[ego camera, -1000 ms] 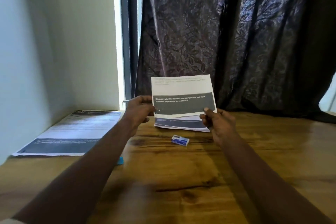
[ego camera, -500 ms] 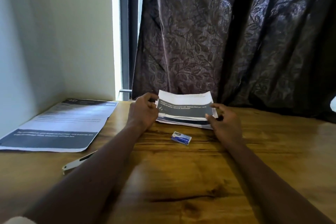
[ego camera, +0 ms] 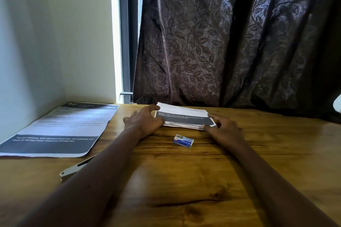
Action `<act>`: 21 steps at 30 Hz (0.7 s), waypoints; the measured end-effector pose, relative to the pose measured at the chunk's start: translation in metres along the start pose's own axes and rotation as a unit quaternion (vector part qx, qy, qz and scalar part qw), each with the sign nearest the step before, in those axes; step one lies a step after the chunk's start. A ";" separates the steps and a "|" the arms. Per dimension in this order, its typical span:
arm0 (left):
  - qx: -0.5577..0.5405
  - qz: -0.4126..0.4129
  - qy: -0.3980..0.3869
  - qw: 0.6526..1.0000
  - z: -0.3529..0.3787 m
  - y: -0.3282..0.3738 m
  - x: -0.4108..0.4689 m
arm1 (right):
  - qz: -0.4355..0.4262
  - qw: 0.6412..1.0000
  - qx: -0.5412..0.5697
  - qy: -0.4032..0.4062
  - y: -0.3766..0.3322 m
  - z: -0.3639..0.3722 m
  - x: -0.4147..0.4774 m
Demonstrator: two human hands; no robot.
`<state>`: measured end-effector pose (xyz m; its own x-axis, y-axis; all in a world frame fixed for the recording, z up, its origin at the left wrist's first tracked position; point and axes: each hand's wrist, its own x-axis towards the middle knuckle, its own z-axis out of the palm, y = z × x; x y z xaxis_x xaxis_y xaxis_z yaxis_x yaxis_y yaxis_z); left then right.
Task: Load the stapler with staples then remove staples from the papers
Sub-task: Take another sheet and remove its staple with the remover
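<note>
The stack of papers (ego camera: 184,117) is flanked on the counter (ego camera: 203,180) by the left hand (ego camera: 144,122) and right hand (ego camera: 226,130). Both sets of fingers (ego camera: 150,108) are held loosely spread, nothing grasped.

One paper stack (ego camera: 184,118) between left hand (ego camera: 145,122) and right hand (ego camera: 226,131); one staple box (ego camera: 183,141) nearer; one printed sheet (ego camera: 60,131) — leftward; one pale tool (ego camera: 72,170) — under the left forearm.

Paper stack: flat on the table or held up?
Flat: the paper stack lies on the table, left hand and right hand at its ends.
</note>
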<state>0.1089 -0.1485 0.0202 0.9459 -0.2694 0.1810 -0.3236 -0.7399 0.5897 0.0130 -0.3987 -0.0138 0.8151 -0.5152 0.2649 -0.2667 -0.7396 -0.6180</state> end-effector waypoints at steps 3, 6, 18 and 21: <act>0.052 0.025 -0.028 0.998 0.003 0.001 -0.003 | -0.003 0.999 -0.049 -0.018 0.003 0.001 0.000; 0.081 0.037 -0.016 0.996 0.005 0.001 -0.005 | -0.011 0.999 -0.047 0.012 0.005 0.003 0.003; 0.105 0.056 -0.012 0.993 -0.007 0.009 -0.014 | -0.077 0.984 -0.124 0.101 -0.027 -0.004 -0.017; 0.059 0.071 -0.005 0.996 -0.028 0.009 -0.026 | -0.147 0.976 -0.124 0.106 -0.048 0.000 -0.033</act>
<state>0.0825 -0.1308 0.0431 0.8902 -0.3820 0.2484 -0.4555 -0.7611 0.4618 -0.0008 -0.3462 0.0075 0.7573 -0.3230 0.5676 -0.1744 -0.9376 -0.3009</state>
